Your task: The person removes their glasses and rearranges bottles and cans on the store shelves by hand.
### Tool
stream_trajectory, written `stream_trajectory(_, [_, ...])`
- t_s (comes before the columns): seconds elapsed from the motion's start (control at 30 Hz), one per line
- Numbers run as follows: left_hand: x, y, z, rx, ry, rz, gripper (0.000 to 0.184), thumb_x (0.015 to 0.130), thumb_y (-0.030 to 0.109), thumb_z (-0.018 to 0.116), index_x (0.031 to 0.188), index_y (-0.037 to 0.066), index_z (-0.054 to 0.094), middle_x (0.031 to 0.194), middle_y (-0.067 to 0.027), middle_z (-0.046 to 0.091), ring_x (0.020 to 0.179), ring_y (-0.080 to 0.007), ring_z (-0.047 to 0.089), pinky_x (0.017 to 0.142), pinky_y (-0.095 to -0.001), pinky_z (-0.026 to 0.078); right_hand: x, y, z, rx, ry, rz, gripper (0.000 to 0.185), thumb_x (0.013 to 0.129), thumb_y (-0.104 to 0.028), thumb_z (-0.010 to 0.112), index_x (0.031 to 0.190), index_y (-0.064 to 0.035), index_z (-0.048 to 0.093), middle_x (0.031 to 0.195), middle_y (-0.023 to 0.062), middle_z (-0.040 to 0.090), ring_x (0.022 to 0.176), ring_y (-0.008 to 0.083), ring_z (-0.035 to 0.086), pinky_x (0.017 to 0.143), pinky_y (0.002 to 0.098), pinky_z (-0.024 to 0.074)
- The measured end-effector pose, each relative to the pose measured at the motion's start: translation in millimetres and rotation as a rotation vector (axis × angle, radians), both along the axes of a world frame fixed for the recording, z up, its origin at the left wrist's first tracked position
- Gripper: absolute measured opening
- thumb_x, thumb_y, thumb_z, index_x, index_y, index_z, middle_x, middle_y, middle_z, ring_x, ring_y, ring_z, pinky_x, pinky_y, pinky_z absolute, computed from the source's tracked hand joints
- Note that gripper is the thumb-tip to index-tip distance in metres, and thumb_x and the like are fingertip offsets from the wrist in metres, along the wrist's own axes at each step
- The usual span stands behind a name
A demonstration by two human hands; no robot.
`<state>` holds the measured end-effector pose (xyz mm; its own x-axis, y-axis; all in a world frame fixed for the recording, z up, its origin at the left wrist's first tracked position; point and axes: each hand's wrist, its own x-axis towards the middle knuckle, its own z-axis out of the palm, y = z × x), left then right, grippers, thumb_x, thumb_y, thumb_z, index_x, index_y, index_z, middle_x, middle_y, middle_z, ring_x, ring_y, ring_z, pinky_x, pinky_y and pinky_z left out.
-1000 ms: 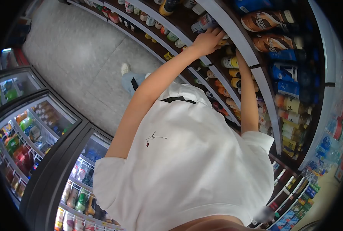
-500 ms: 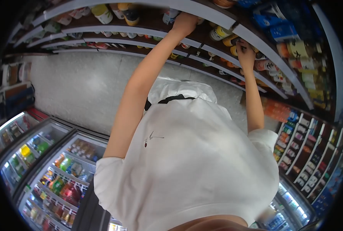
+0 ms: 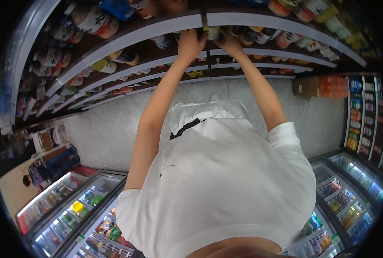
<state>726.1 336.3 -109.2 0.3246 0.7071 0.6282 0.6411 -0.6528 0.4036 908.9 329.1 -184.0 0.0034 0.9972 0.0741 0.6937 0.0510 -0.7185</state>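
Note:
Both my hands reach into a drinks shelf at the top of the view. My left hand [image 3: 191, 43] is beside a pale yellow-green bottle [image 3: 212, 32], its fingers partly hidden under the shelf's light edge [image 3: 251, 19]. On the other side of that bottle is my right hand [image 3: 230, 44], fingers curled near it; whether either hand grips it I cannot make out. Dark bottles with yellow labels [image 3: 248, 37] stand just right of my right hand. A bottle with a blue and white label [image 3: 160, 41] lies to the left of my left hand.
Larger bottles [image 3: 94, 21] fill the upper shelf. Lower shelf tiers curve below my hands. Cardboard and orange boxes [image 3: 307, 87] sit on the grey floor [image 3: 109, 129] at right. Glass-door coolers [image 3: 79, 210] stand at lower left and lower right. A person [image 3: 27, 180] is far left.
The view has swung round to face the shelf more squarely. My hands have come closer together, now on either side of the pale yellow-green bottle.

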Motion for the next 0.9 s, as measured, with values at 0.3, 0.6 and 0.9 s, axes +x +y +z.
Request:
stream_trajectory(0.3, [38, 85, -59, 0.329, 0.101, -0.157, 0.044, 0.084, 0.037, 0.056, 0.116, 0.007, 0.055, 0.113, -0.0139, 0.059, 0.107, -0.0331, 0.053, 0.091, -0.0389, 0.041, 39, -57, 35, 0.072, 0.163, -0.054, 0.038, 0.078, -0.03, 0.062, 0.106, -0.0031, 0.061, 0.083, 0.0172, 0.065, 0.083, 0.0313, 0.062, 0.074, 0.0377, 0.0486])
stream_trajectory(0.6, [12, -19, -4, -0.187, 0.057, -0.092, 0.05, 0.081, 0.027, 0.062, 0.114, -0.005, 0.042, 0.105, -0.0299, 0.05, 0.092, -0.0486, 0.051, 0.077, -0.0483, 0.044, -4, 31, 56, 0.531, -0.064, -0.051, 0.029, 0.079, -0.022, 0.056, 0.103, -0.0055, 0.06, 0.099, 0.0171, 0.062, 0.091, 0.0351, 0.059, 0.078, 0.0412, 0.0473])
stream_trajectory(0.9, [-27, -52, 1, -0.326, 0.025, 0.024, 0.047, 0.082, 0.024, 0.062, 0.113, -0.004, 0.041, 0.104, -0.0297, 0.051, 0.091, -0.046, 0.054, 0.074, -0.0463, 0.045, -18, 42, 58, 0.615, -0.061, 0.008, 0.031, 0.079, -0.022, 0.057, 0.105, -0.006, 0.058, 0.102, 0.0164, 0.06, 0.093, 0.0338, 0.058, 0.075, 0.0422, 0.0482])
